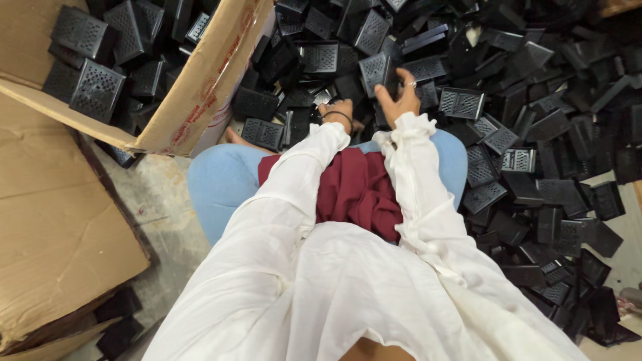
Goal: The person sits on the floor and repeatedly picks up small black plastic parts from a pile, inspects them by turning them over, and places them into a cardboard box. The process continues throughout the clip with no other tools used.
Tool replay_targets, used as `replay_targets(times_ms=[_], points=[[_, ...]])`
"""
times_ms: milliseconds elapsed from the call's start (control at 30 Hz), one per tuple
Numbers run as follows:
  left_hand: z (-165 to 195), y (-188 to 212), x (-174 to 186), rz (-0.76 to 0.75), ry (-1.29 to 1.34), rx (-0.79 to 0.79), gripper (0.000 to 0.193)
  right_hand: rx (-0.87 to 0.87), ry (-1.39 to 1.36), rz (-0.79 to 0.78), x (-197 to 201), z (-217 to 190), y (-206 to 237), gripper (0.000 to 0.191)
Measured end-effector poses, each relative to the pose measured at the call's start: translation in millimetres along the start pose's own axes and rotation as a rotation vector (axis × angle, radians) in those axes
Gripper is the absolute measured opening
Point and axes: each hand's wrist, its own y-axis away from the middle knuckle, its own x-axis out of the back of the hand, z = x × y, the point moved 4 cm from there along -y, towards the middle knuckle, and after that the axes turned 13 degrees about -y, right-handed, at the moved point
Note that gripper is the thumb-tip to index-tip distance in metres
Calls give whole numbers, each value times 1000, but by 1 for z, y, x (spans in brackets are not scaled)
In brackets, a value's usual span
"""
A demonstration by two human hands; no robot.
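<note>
Partly, left hand fingers buried among black grilles

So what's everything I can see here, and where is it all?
black perforated plastic parts: too many to count, black, heaped on the floor ahead and to the right
cardboard box: one, brown, upper left, holding more of the black parts
flattened cardboard: one sheet, brown, left
maroon cloth: one, dark red, on the lap
left hand: bracelet on the wrist, reaching into the pile
right hand: ring on a finger, at a black perforated piece
</note>
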Motion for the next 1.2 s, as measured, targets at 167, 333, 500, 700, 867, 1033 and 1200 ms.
replay_targets(times_ms=[167, 333, 500, 700, 867, 1033, 1200], points=[[-47, -11, -5, 537, 540, 133, 40, 69, -18, -86, -15, -18, 31, 63], [-84, 33, -23, 518, 1497, -318, 74, 32, -312, -270, -86, -46, 63, 63], [-103, 94, -19, 95, 2064, -624, 63, 260, -126, -444, -98, -92, 87, 63], [-127, 80, -10, 361, 2226, -118, 70, 436, 26, -473, -104, -133, 106, 59], [-124, 69, -6, 358, 2238, -121, 77, 76, -278, -444, -105, -135, 105, 56], [-119, 71, -7, 380, 2096, -187, 81, -26, -365, -464, -109, -135, 112, 56], [-122, 72, -9, 407, 2056, -153, 80, -105, -432, -514, -111, -131, 113, 55]])
